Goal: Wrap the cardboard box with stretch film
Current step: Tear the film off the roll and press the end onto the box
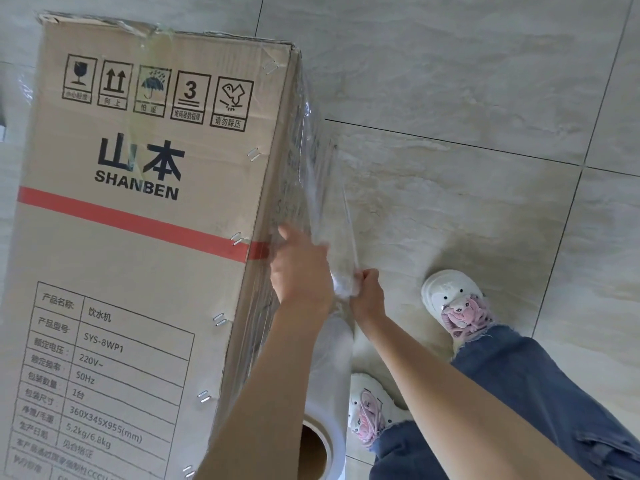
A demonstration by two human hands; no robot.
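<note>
Both forearms reach out; right hand (367, 293) pinches stretch film (329, 216) beside left hand (300, 271).

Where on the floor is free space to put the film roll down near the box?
Bare tiled floor lies right of the cardboard box, beyond the shoes. It is crowded at the box's right side: both hands, left hand and right hand, the stretch film and the roll.
</note>
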